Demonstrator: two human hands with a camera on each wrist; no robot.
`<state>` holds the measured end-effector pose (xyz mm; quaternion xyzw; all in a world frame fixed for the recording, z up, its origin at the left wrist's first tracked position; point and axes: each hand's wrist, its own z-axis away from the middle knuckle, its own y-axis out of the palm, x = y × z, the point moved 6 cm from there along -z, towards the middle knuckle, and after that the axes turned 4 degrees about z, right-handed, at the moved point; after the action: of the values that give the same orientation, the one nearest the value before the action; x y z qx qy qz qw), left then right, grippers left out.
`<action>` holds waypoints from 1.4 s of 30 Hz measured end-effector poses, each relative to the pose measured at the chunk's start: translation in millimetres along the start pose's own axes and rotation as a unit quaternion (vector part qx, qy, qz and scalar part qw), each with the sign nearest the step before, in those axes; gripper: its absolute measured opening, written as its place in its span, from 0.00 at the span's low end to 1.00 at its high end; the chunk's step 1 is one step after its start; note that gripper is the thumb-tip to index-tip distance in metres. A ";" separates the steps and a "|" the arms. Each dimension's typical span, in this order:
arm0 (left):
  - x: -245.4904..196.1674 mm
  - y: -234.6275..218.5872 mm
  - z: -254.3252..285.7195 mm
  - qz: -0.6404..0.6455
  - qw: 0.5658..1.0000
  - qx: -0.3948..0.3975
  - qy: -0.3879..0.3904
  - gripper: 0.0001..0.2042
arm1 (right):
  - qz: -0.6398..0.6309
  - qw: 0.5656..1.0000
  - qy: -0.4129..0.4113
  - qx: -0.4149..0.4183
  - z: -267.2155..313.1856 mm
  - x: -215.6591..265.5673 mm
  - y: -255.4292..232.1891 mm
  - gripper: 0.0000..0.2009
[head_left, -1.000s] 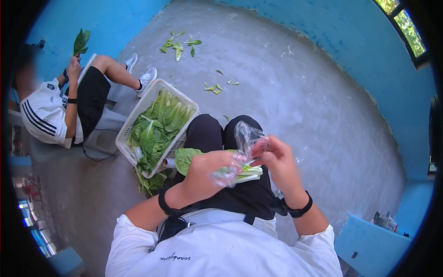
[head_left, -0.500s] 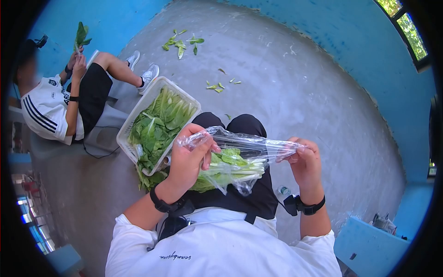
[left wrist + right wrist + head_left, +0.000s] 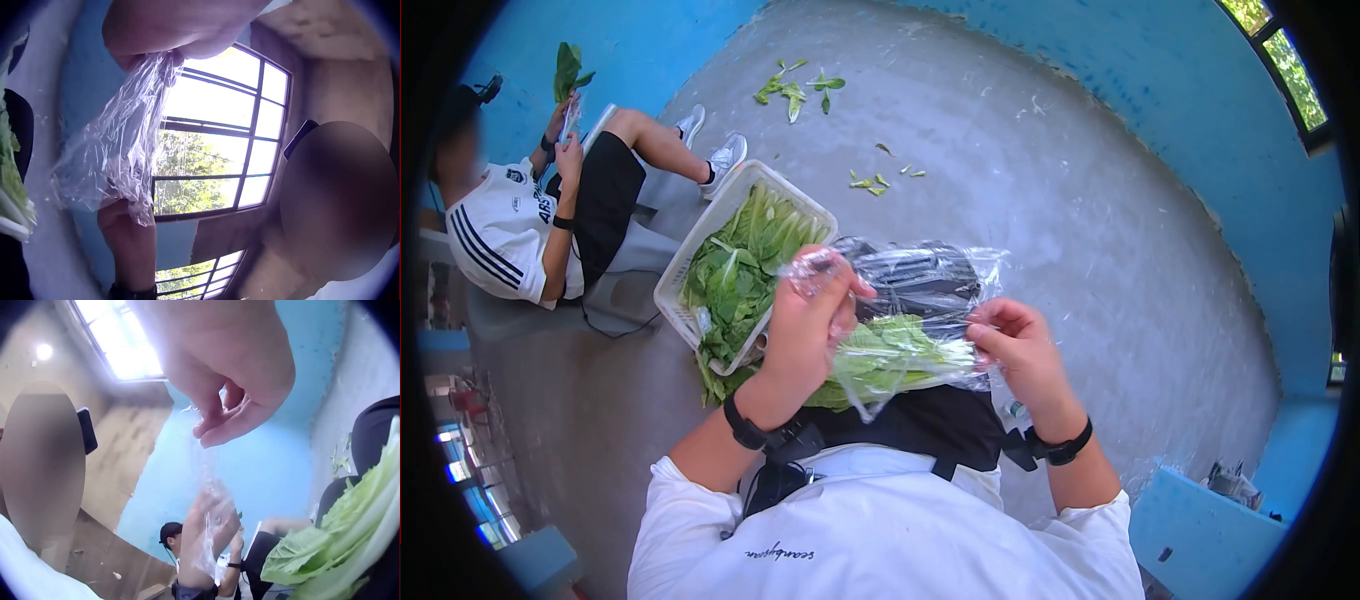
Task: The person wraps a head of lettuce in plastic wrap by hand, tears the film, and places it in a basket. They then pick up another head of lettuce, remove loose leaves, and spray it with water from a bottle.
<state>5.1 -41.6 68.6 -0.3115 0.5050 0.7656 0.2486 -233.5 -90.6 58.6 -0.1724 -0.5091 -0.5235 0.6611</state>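
Between both hands a thin, clear plastic bag [image 3: 992, 265] is spread out, creased and see-through. My left hand [image 3: 808, 312] pinches its left part, and the crumpled plastic hangs down from those fingers in the left wrist view. At the other side, my right hand [image 3: 1025, 350] pinches the bag's edge between thumb and fingertips. Under the plastic, a bunch of leafy greens [image 3: 880, 355] lies across the lap, its pale stems toward the right hand and its leaves toward the left. In the right wrist view the leaves [image 3: 312, 550] show beside the dark trousers.
To the left, a white plastic basket [image 3: 668, 290] is heaped with greens [image 3: 745, 260]. Beyond it, another person [image 3: 510, 230] sits holding a leafy bunch [image 3: 570, 75]. Loose leaf scraps [image 3: 790, 95] lie on the grey floor. A blue cabinet [image 3: 1200, 540] stands at right.
The crumpled plastic has been drawn out between the hands and then spread wider over the greens. The right hand moved right, then slightly back left; the left moved left and forward.
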 end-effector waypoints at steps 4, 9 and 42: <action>-6.8 -12.9 -6.9 0.013 1.000 -0.011 -0.021 0.04 | 0.022 1.000 0.001 0.014 6.3 6.1 -20.7 0.07; 3.5 -10.7 -9.7 0.019 0.998 -0.008 -0.057 0.05 | 0.058 0.997 0.039 0.017 9.5 4.0 -16.3 0.09; 89.4 18.8 32.9 -0.119 0.915 0.227 -0.312 0.14 | 0.191 0.926 0.039 0.323 12.8 7.6 -13.9 0.07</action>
<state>-76.4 -12.0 24.9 -0.0495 0.5214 0.6531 0.5469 -252.4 -90.2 66.2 -0.0226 -0.5821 -0.2011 0.7875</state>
